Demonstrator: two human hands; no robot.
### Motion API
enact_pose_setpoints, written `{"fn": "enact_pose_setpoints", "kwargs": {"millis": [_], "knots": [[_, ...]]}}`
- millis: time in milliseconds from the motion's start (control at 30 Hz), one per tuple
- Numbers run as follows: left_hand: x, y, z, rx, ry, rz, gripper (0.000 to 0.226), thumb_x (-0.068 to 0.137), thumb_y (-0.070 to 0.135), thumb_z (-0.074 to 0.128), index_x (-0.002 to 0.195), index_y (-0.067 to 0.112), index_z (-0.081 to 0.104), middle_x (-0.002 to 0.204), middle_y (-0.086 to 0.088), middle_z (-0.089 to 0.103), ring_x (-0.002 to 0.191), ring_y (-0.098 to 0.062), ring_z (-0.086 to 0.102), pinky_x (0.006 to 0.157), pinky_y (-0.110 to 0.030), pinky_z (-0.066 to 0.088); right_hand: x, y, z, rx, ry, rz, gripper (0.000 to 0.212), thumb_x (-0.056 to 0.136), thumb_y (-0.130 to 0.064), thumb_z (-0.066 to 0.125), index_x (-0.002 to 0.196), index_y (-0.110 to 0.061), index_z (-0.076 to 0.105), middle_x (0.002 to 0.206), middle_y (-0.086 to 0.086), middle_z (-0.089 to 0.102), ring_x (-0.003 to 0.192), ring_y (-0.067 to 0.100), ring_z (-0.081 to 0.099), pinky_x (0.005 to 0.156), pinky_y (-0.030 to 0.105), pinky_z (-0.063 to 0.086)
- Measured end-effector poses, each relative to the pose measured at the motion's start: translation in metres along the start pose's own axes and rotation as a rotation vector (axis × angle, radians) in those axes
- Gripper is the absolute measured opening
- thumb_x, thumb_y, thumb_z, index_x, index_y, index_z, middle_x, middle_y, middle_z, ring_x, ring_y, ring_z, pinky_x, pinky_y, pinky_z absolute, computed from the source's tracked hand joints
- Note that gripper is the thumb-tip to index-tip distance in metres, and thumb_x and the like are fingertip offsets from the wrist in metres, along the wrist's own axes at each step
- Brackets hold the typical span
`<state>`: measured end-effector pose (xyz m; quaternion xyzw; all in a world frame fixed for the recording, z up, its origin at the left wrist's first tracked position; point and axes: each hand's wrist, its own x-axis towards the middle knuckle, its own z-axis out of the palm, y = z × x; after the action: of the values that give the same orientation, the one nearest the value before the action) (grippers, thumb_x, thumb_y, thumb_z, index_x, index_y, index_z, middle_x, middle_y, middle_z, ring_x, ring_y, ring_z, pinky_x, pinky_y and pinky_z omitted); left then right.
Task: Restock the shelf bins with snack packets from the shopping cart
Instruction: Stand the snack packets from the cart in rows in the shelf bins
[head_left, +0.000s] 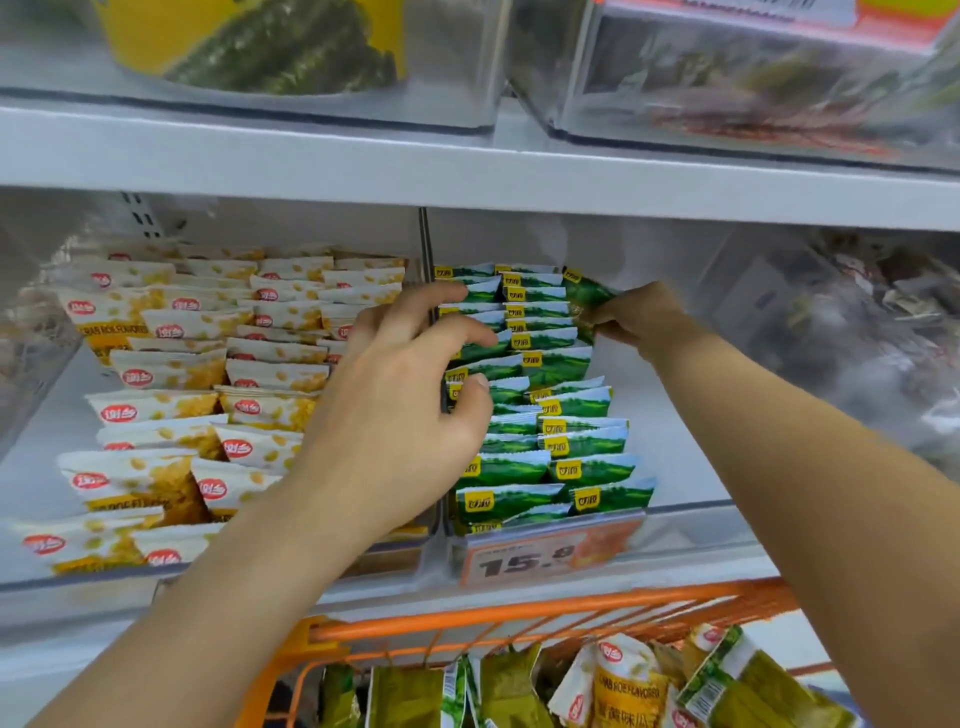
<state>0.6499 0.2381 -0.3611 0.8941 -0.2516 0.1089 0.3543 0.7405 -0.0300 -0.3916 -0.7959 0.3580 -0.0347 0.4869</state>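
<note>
Glossy plastic packets (524, 467) fill clear plastic bins (691, 525) – below the bins, an orange-coated wire cart (519, 613); shelf (311, 156) smooth, matt.

Head-worn view, close, facing shelf bins (691, 525)

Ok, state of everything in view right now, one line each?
Left hand: fingers curled, touching the green rows.
Right hand: pinching a green packet at the back of the bin.
Green packet bin: two rows filled, right side bare.
White packet bin: nearly full.
Shopping cart: packets left inside.
</note>
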Motion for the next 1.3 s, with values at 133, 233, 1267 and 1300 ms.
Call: {"fn": "enact_pose_setpoints", "kwargs": {"millis": [133,233,1267,1300], "knots": [[0.0,0.001,0.0,-0.003,0.0,-0.001,0.036,0.079,0.032,0.048,0.11,0.03,0.066,0.14,0.013,0.045,0.126,-0.021,0.04,0.097,-0.026,0.027,0.017,0.0,0.004,-0.089,0.119,-0.057,0.016,0.078,-0.004,0.071,0.093,0.001,0.068,0.097,0.022,0.069,0.091,0.033,0.068,0.087,0.048,0.055],[-0.001,0.001,0.0,0.008,-0.001,0.003,0.036,0.079,0.033,0.047,0.11,0.029,0.065,0.14,0.013,0.044,0.126,-0.02,0.04,0.096,-0.025,0.027,0.02,0.002,0.007,-0.044,0.194,-0.074,0.016,0.08,-0.01,0.07,0.092,0.0,0.069,0.098,0.022,0.068,0.092,0.036,0.066,0.087,0.048,0.054],[-0.113,0.077,0.046,0.434,-1.065,0.392,0.033,0.098,0.031,0.044,0.128,0.02,0.055,0.118,-0.009,0.062,0.103,-0.028,0.059,0.082,-0.042,0.052,-0.276,0.109,-0.107,-0.946,-0.198,-0.17,0.036,0.087,-0.045,0.06,0.105,-0.014,0.062,0.113,0.01,0.064,0.106,0.027,0.059,0.081,0.032,0.044],[-0.113,0.078,0.048,0.397,-1.048,0.39,0.033,0.099,0.032,0.044,0.127,0.021,0.055,0.117,-0.007,0.063,0.101,-0.027,0.059,0.08,-0.041,0.052,-0.273,0.117,-0.102,-1.002,-0.223,-0.128,0.044,0.086,-0.049,0.061,0.113,-0.015,0.057,0.12,0.009,0.061,0.111,0.028,0.056,0.085,0.033,0.044]]}}
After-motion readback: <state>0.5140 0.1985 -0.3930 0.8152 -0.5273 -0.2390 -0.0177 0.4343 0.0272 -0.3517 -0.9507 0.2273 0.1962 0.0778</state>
